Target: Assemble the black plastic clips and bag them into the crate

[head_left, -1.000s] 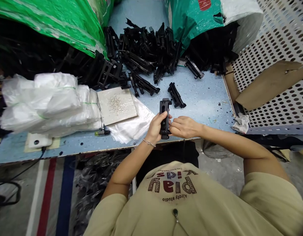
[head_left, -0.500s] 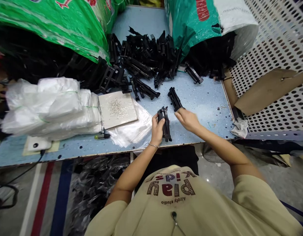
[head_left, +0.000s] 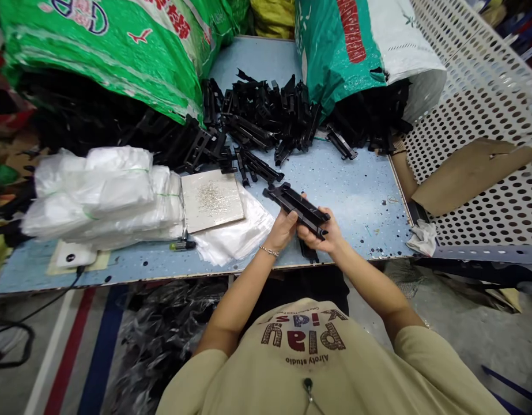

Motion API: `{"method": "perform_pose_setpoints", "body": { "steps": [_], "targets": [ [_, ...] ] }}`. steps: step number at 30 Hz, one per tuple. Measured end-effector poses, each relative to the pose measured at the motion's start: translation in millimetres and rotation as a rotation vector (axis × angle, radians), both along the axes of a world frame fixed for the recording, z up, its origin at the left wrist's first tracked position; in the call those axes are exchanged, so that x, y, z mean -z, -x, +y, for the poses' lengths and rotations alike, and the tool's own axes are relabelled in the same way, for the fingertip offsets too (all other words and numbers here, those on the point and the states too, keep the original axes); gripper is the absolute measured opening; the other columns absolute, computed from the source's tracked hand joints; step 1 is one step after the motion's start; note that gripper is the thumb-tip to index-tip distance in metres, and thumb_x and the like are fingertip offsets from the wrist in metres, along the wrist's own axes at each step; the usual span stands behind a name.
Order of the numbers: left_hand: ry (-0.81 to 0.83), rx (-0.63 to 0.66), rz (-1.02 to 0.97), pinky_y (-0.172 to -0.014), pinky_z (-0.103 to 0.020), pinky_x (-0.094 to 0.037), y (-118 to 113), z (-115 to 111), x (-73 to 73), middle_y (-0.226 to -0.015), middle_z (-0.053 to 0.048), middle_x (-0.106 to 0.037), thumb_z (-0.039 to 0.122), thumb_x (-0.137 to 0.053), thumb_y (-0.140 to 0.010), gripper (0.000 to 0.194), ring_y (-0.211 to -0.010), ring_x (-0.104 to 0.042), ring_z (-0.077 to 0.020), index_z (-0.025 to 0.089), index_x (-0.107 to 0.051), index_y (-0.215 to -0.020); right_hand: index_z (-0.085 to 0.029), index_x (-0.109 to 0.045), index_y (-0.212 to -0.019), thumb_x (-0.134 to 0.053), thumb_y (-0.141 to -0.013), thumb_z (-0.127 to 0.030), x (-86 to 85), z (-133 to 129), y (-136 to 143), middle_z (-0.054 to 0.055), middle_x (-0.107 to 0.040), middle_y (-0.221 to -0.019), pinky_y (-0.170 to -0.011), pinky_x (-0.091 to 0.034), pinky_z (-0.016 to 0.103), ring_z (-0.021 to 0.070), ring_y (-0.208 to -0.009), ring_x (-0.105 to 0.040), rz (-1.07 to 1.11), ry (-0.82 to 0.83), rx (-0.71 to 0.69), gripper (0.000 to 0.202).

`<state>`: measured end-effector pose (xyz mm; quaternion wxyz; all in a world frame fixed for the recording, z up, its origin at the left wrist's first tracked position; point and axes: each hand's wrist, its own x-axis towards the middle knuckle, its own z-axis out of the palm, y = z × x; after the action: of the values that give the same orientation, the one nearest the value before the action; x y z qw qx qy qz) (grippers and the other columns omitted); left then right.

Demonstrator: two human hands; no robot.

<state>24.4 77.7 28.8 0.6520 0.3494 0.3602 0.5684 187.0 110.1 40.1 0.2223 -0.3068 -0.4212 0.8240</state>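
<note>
A long black plastic bracket-like part (head_left: 298, 204) is held above the table edge, slanting down to the right. My left hand (head_left: 283, 230) is closed on its near side, thumb on top. My right hand (head_left: 326, 235) grips its right end, fingers wrapped beneath. Under my hands, another black part (head_left: 309, 252) lies at the table's front edge, mostly hidden. Beyond them is a heap of similar black parts (head_left: 257, 115). Left of my left hand, thin white plastic bags (head_left: 226, 245) lie partly under a square board (head_left: 211, 202) sprinkled with tiny shiny bits.
Bundled clear bags (head_left: 105, 190) are stacked at the left, near a small green-tipped tool (head_left: 182, 245) and a white box (head_left: 75, 254) with a cable. A green sack (head_left: 119, 63) and a teal sack (head_left: 335, 52) spill black parts. A perforated metal panel (head_left: 473, 92) borders the right.
My right hand has come left to join my left hand on one black part, now turned crosswise. The other part now lies beneath my hands. The view has shifted slightly.
</note>
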Motion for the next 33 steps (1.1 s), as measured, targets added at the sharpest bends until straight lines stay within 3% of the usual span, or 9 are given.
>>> {"method": "perform_pose_setpoints", "body": {
  "steps": [2,5,10,13,17,19,22,27,33],
  "targets": [
    [-0.043,0.026,-0.156,-0.098,-0.043,-0.056,3.2,0.3,-23.0,-0.117,-0.009,-0.069,0.068,-0.073,-0.08,0.072,-0.113,-0.068,-0.0259,0.025,-0.053,-0.134,-0.018,-0.058,-0.094,-0.031,-0.088,-0.082,-2.8,-16.0,-0.7,0.006,-0.064,-0.073,-0.051,-0.049,0.028,0.0178,-0.061,-0.059,-0.033,-0.02,-0.062,0.07],
    [-0.048,0.051,-0.16,-0.072,-0.033,-0.06,7.4,-8.7,-45.7,-0.094,-0.002,-0.068,0.054,-0.075,-0.084,0.052,-0.078,-0.07,-0.0168,0.021,-0.057,-0.12,-0.019,-0.06,-0.094,-0.039,-0.094,-0.076,-18.8,-15.1,-9.5,0.007,-0.065,-0.08,-0.063,-0.051,0.03,0.0191,-0.073,-0.062,-0.312,-0.371,0.157,0.061],
    [-0.026,0.171,-0.014,-0.057,-0.026,-0.052,5.7,-27.5,-51.5,-0.073,0.002,-0.064,0.048,-0.069,-0.089,0.046,-0.059,-0.062,-0.0129,0.019,-0.054,-0.122,-0.023,-0.057,-0.085,-0.039,-0.096,-0.077,-60.6,7.9,-9.4,0.005,-0.06,-0.083,-0.076,-0.046,0.034,0.0198,-0.082,-0.056,-0.596,-1.056,0.344,0.058],
    [-0.056,0.139,0.165,-0.064,-0.031,-0.055,2.2,-31.8,-45.7,-0.077,0.0,-0.065,0.051,-0.067,-0.09,0.059,-0.066,-0.065,-0.0165,0.021,-0.049,-0.138,-0.023,-0.05,-0.075,-0.042,-0.095,-0.075,-64.3,12.8,6.6,0.001,-0.051,-0.07,-0.065,-0.042,0.03,0.0158,-0.067,-0.048,-0.525,-0.964,0.334,0.056],
    [-0.147,-0.083,0.478,-0.09,-0.041,-0.057,3.0,-30.9,-36.1,-0.119,-0.009,-0.065,0.051,-0.081,-0.076,0.084,-0.106,-0.067,-0.0272,0.026,-0.046,-0.149,-0.025,-0.041,-0.07,-0.041,-0.096,-0.072,-46.1,13.2,18.0,-0.007,-0.034,-0.053,-0.044,-0.025,0.025,0.0098,-0.046,-0.027,-0.335,-0.373,0.208,0.054],
    [-0.082,-0.01,0.39,-0.079,-0.038,-0.059,5.9,-30.3,-33.9,-0.11,-0.008,-0.066,0.052,-0.076,-0.082,0.082,-0.091,-0.07,-0.0237,0.026,-0.042,-0.152,-0.024,-0.044,-0.072,-0.04,-0.096,-0.073,-40.4,12.7,14.0,-0.006,-0.038,-0.054,-0.043,-0.026,0.025,0.0096,-0.045,-0.03,-0.339,-0.334,0.155,0.055],
    [0.059,0.134,0.132,-0.054,-0.027,-0.054,11.4,-31.0,-36.6,-0.091,-0.001,-0.066,0.049,-0.067,-0.09,0.08,-0.061,-0.065,-0.0135,0.03,-0.027,-0.157,-0.021,-0.054,-0.084,-0.032,-0.101,-0.07,-45.1,11.3,0.9,0.001,-0.056,-0.07,-0.057,-0.04,0.028,0.0142,-0.061,-0.05,-0.506,-0.724,0.158,0.056],
    [0.187,0.21,-0.043,-0.049,-0.024,-0.056,18.2,-31.0,-46.5,-0.1,-0.001,-0.068,0.047,-0.07,-0.088,0.076,-0.057,-0.067,-0.012,0.032,-0.028,-0.151,-0.02,-0.06,-0.094,-0.039,-0.103,-0.063,-68.1,14.9,-16.0,0.01,-0.064,-0.088,-0.07,-0.041,0.036,0.0242,-0.085,-0.054,-0.862,-1.475,-0.03,0.049],
    [0.356,0.343,-0.145,-0.043,-0.025,-0.056,20.9,-30.5,-45.1,-0.096,-0.001,-0.07,0.044,-0.066,-0.091,0.052,-0.053,-0.068,-0.0138,0.028,-0.043,-0.134,-0.025,-0.055,-0.08,-0.032,-0.108,-0.042,-78.6,29.7,-27.0,0.009,-0.057,-0.074,-0.066,-0.036,0.038,0.0232,-0.074,-0.046,-0.715,-1.557,-0.392,0.04]
  ]
}}
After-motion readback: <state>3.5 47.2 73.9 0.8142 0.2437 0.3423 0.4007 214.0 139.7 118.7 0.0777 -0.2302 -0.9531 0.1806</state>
